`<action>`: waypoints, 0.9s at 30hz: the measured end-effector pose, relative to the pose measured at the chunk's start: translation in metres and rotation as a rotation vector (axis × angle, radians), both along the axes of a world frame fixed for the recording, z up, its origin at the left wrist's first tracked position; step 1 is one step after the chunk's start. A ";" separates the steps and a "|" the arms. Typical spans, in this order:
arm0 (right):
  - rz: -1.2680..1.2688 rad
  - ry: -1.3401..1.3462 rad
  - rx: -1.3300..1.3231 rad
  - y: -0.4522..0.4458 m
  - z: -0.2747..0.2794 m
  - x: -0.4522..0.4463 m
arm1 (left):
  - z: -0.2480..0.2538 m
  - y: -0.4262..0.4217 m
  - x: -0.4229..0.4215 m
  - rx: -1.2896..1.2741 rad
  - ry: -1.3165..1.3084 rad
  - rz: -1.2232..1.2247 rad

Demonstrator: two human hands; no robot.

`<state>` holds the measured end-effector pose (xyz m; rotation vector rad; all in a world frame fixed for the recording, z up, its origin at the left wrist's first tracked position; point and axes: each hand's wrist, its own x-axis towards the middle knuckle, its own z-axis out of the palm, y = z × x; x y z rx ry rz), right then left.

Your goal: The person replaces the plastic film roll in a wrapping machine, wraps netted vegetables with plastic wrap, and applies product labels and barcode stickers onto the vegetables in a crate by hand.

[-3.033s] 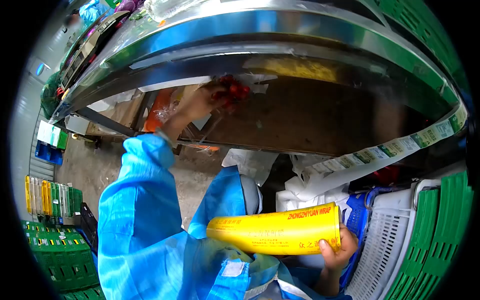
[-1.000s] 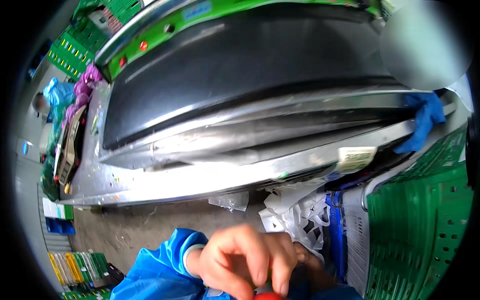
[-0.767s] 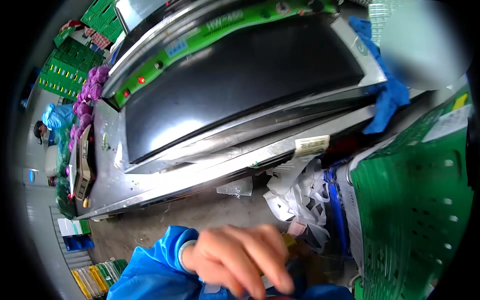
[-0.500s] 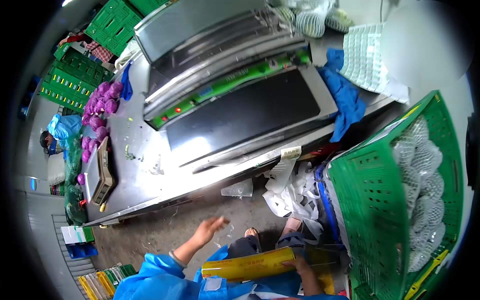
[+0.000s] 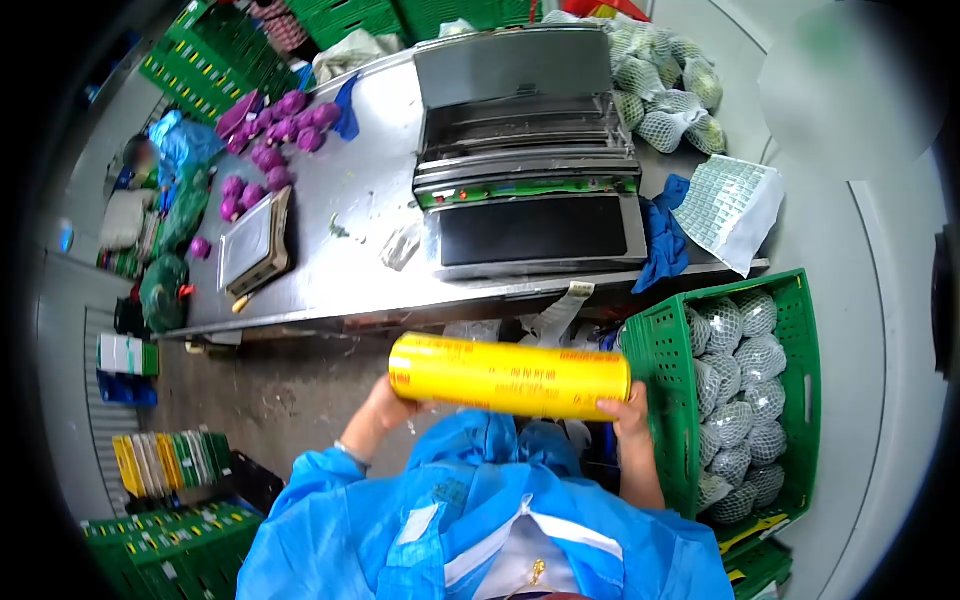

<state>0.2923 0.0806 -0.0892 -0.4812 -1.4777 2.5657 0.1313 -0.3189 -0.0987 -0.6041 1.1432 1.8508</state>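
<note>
A yellow roll of cling film (image 5: 510,375) with red printing lies level across the front of my body. My left hand (image 5: 388,404) grips its left end from below, fingers partly hidden behind the roll. At the right end, my right hand (image 5: 630,412) holds on with the thumb over the front edge. Beyond the roll, on the metal table (image 5: 360,300), stands a film wrapping machine (image 5: 535,230) with a dark flat plate and its grey lid raised.
Purple cabbages (image 5: 262,155) and a weighing scale (image 5: 255,245) sit on the table's left. Net-wrapped produce (image 5: 665,85) and a blue cloth (image 5: 662,235) are at its right. A green crate (image 5: 660,360) of net-wrapped items stands close on my right.
The roll has come up from near my lap to in front of my chest. My left hand, free before, now holds its left end. My view has turned more squarely to the table.
</note>
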 end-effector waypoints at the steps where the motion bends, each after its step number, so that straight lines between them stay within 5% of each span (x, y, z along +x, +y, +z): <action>1: 0.006 0.030 0.016 0.007 0.012 -0.008 | 0.014 0.011 -0.007 -0.012 0.058 0.058; 8: 0.005 0.135 0.093 0.048 0.034 -0.042 | 0.078 0.040 -0.036 -0.056 0.424 0.289; 11: -0.177 0.027 -0.039 0.049 0.061 -0.067 | 0.103 0.060 -0.057 -0.024 0.614 0.152; 14: -0.282 -0.077 -0.154 0.057 0.073 -0.095 | 0.119 0.082 -0.086 0.313 0.718 0.064; 22: -0.335 0.015 0.219 0.058 0.059 -0.134 | 0.068 0.110 -0.186 0.051 0.153 0.001; 24: -0.317 0.023 0.311 0.059 0.063 -0.152 | 0.022 0.096 -0.204 0.198 -0.142 -0.025; 27: -0.207 -0.038 0.388 0.067 0.055 -0.170 | 0.046 0.102 -0.218 0.068 -0.198 -0.068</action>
